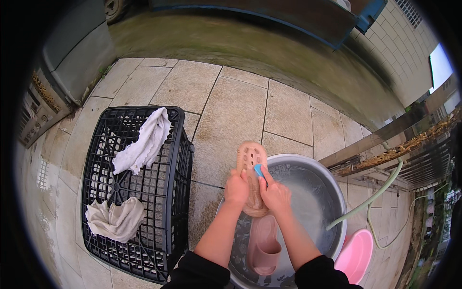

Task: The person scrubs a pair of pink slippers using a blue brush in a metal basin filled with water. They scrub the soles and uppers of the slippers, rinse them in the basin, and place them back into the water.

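Observation:
My left hand (236,188) grips the side of a pinkish-tan slipper (251,159), held over the near-left rim of a metal basin with its patterned sole facing up. In my right hand (275,194) is a small blue object (258,170), its tip against the sole; my fingers hide most of it, so its kind is unclear. Below my hands a second slipper (264,247), pink with a broad strap, lies upright in the basin. Greyish water fills the metal basin (341,202).
To the left stands an upturned black plastic crate (151,202) with a white cloth (144,141) and a beige cloth (116,219) on it. A pale green hose (371,200) runs into the basin. Beside it sits a pink plastic basin (357,254). A metal gate (397,166) is at right.

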Tool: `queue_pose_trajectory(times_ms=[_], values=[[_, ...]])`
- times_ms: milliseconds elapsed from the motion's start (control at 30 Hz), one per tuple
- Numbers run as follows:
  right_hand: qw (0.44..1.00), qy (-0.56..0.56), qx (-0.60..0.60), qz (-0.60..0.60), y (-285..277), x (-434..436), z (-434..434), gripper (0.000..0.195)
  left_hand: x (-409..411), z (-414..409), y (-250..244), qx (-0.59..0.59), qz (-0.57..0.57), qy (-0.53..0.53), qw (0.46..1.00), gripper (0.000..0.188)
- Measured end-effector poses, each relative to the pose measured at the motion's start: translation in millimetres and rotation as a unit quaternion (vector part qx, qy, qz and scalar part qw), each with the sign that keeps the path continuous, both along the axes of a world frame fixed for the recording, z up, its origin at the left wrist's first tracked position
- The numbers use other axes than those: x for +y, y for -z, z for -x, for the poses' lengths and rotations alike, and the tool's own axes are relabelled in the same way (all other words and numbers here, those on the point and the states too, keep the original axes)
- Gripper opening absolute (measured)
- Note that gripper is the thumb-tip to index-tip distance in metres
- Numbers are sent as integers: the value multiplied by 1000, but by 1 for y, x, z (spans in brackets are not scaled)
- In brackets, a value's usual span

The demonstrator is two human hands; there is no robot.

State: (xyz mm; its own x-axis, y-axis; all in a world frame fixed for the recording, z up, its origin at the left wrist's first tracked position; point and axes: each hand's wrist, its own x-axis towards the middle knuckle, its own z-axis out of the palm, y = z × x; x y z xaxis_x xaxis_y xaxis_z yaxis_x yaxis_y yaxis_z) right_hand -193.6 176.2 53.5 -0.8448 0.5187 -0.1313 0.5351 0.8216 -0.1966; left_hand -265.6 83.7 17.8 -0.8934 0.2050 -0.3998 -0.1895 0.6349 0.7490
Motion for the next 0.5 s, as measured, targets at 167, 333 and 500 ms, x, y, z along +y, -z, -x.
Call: queue_pose_trajectory(times_ms=[167,333,500], values=[[981,120,86,123,24,49,4,45,-4,0,-3,33,-11,-9,999,31],[946,306,101,27,110,106,-100,51,0,-3,-2,44,-30,-36,998,32],[684,422,142,577,84,93,-74,43,-1,-2,2,42,-19,-31,998,31]])
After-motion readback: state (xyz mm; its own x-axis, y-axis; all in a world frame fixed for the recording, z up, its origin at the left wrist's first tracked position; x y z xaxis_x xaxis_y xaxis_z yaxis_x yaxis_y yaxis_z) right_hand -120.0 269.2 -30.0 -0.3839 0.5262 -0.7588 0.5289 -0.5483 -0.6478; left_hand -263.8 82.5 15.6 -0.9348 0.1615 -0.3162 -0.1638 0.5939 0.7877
